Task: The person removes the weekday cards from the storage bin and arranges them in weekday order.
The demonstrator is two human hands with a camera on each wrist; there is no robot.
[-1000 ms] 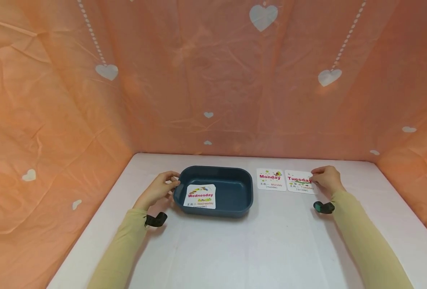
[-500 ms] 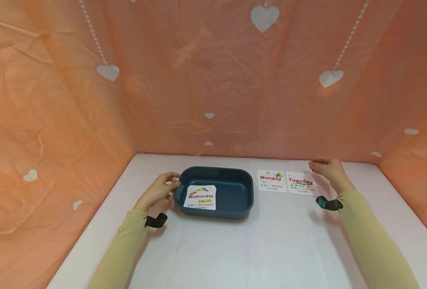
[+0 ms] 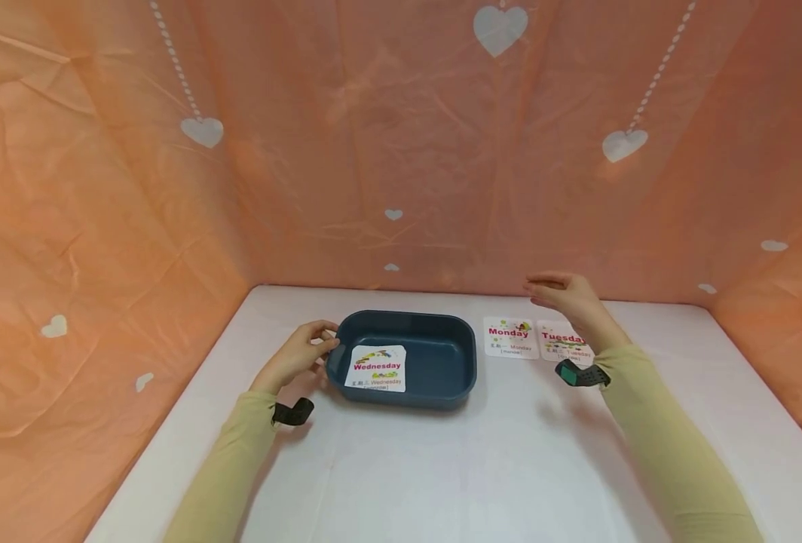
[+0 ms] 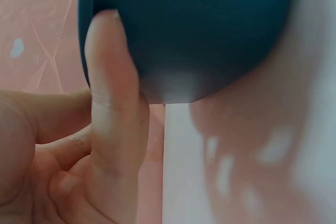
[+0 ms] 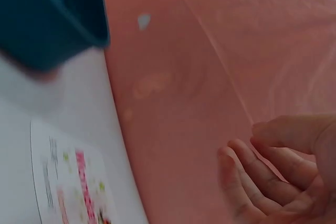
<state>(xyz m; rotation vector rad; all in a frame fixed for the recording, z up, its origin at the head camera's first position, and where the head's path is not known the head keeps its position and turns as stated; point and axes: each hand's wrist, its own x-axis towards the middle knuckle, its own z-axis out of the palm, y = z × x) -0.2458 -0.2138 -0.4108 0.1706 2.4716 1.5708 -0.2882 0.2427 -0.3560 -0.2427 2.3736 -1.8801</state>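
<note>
At its left end, my left hand [image 3: 301, 356] holds a dark blue rectangular bin [image 3: 442, 396]. In the left wrist view, the thumb [image 4: 111, 72] lies along the bin's wall [image 4: 194, 30], with the other fingers behind it. A Wednesday card [image 3: 377, 369] leans inside the bin at the left. To the right of the bin, a Monday card [image 3: 512, 338] and a Tuesday card [image 3: 557, 337] lie side by side on the table. My right hand [image 3: 570, 298] is raised over the Tuesday card, overlapping part of it; its fingers are loosely bent and hold nothing.
The white table [image 3: 442, 475] ends at the back against an orange-pink sheet [image 3: 374, 173] printed with pale hearts. More of this sheet hangs at both sides. A black band [image 3: 580, 373] is on the right wrist, another black strap [image 3: 294, 412] on the left.
My right hand has let go of the Tuesday card's right edge, lifted, and moved left over the cards. The left hand, bin and cards have stayed in place.
</note>
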